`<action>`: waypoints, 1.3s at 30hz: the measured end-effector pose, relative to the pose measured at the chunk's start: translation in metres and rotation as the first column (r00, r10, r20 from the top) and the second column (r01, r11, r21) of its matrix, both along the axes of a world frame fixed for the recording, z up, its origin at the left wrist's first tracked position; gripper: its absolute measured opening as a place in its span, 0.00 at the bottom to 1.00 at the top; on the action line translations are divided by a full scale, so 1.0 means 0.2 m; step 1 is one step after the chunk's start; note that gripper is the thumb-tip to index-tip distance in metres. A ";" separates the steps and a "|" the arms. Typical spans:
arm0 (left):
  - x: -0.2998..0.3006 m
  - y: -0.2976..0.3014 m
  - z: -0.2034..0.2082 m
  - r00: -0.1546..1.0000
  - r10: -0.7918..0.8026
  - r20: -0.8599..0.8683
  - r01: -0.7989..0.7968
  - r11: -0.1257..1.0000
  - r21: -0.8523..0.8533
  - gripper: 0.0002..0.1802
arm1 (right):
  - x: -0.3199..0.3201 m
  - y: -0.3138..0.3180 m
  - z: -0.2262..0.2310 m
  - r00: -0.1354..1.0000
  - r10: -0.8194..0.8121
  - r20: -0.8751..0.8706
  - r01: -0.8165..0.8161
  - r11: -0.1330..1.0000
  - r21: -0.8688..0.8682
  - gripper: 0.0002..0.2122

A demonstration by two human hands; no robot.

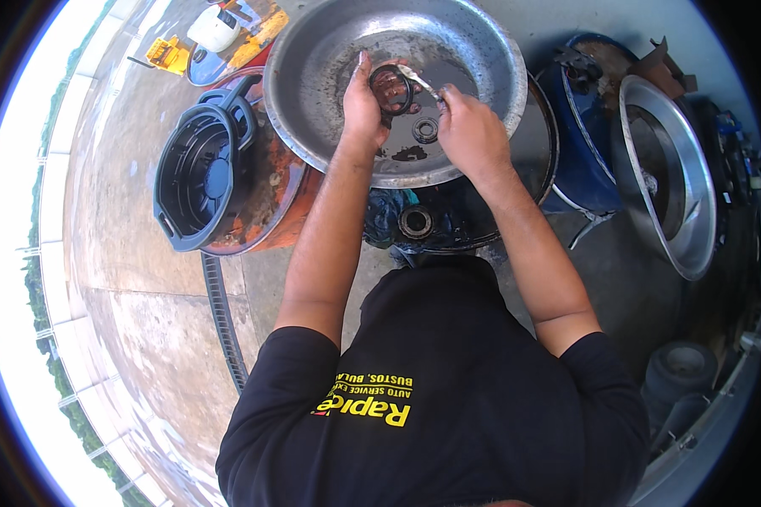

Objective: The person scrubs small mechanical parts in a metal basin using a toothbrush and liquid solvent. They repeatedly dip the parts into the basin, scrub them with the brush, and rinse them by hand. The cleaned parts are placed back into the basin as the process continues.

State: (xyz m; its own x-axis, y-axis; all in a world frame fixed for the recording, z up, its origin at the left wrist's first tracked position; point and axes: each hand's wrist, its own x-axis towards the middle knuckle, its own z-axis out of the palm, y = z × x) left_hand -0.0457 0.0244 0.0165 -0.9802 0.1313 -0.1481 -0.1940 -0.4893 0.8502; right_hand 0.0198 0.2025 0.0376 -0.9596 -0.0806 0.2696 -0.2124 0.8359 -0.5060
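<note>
My left hand [365, 108] is closed around a dark, greasy ring [392, 111], held up over a wide metal basin [304, 127]. In my right hand [475, 135] is a small, slim brush [429, 87] with a pale end, which meets the far edge of the ring. The ring hides part of my left fingers. Below and between my hands, a round bearing-like part [425, 129] lies in the basin. Dark liquid and grime coat the basin's bottom.
The basin rests on a dark drum [543, 135]. An orange drum [271, 203] carrying a black drain pan [167, 182] stands to the left. A blue drum [579, 127] and another metal basin [698, 228] are at right. Another round part [415, 221] sits near my body.
</note>
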 end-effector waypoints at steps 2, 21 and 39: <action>0.00 -0.01 0.00 1.000 -0.001 -0.011 0.001 1.000 -0.004 0.36 | 0.02 0.00 0.02 1.000 -0.004 0.006 0.004 1.000 -0.010 0.17; 0.00 -0.01 -0.03 0.999 -0.034 0.016 0.034 0.999 0.019 0.31 | 0.03 -0.05 0.03 0.998 0.056 0.000 -0.055 0.993 -0.103 0.14; -0.05 -0.07 0.01 0.999 0.027 -0.037 -0.023 0.994 0.106 0.25 | 0.10 0.10 0.06 0.994 0.083 0.072 -0.094 0.982 0.165 0.17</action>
State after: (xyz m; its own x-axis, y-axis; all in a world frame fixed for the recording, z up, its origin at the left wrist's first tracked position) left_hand -0.0548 0.0110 0.0187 -0.9881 0.1198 -0.0969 -0.1489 -0.5806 0.8005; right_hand 0.0389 0.2224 0.0490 -0.9615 -0.2046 0.1833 -0.2608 0.8894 -0.3755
